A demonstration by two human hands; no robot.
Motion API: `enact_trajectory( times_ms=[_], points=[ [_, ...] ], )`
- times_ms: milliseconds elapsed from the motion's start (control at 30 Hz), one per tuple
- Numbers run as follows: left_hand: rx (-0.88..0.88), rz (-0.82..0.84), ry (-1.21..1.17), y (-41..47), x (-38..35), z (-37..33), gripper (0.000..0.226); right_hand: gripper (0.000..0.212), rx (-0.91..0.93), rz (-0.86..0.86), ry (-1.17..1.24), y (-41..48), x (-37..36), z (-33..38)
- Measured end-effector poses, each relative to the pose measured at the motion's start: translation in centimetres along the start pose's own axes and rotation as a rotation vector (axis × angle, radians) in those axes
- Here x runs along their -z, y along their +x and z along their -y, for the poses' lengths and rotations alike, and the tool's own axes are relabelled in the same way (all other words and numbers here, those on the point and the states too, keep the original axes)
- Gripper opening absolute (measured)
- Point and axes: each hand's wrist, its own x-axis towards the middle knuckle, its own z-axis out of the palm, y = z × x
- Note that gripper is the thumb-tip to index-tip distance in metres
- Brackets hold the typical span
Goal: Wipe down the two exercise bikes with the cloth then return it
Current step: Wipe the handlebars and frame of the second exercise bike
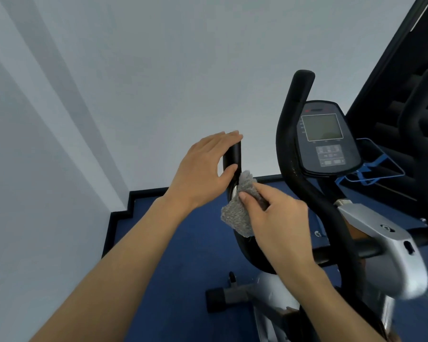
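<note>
An exercise bike (386,240) with a silver body and black handlebars fills the right half of the view. Its console (325,138) with a grey screen sits between the bars. My left hand (203,174) wraps loosely around the top of the left handlebar (232,154), fingers over its end and thumb on its side. My right hand (279,218) presses a grey knitted cloth (240,213) against the same bar just below, where a silver sensor patch shows. The right handlebar (299,99) stands free. A second bike's dark handlebar (420,114) shows at the far right edge.
White walls meet in a corner on the left. Blue floor (183,230) with a black skirting lies below. The bike's front foot (223,294) with a small wheel rests on the floor. A blue wire bottle holder (373,166) sits behind the console. Dark window blinds are at the upper right.
</note>
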Motion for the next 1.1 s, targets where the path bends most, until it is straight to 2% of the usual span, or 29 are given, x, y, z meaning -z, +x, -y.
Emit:
enact_trajectory(
  times_ms=[233,300,533,633,700,767,833,1100],
  points=[
    [-0.018,-0.029,-0.031,-0.1,-0.5,0.2,0.052,0.022,0.161,0.005,-0.206,-2.1,-1.0,0.0],
    [-0.023,-0.037,-0.032,-0.2,-0.5,0.1,0.052,0.012,0.16,0.022,-0.221,-1.7,-0.5,0.1],
    [-0.018,-0.017,-0.009,-0.2,-0.5,0.1,0.052,0.02,0.132,0.055,-0.198,-2.1,-0.7,0.1],
    [0.0,-0.022,-0.002,-0.1,-0.7,-0.5,0.054,0.02,0.084,0.096,-0.168,-2.9,0.3,-0.7],
    [-0.031,-0.015,0.087,-0.4,-1.2,-1.1,0.059,0.02,-0.02,0.099,-0.062,-2.7,1.3,-1.3],
    [-0.097,0.002,0.189,-0.8,-2.1,-1.8,0.062,0.018,-0.085,0.033,0.022,-2.6,2.6,-2.1],
    [-0.099,0.003,0.185,-1.1,-2.7,-2.3,0.06,0.017,-0.111,-0.014,0.039,-2.9,3.9,-2.7],
    [-0.039,-0.108,0.129,-0.9,-4.3,-2.2,0.05,0.029,0.032,0.196,-0.085,-4.0,1.7,-1.4]
  ],
)
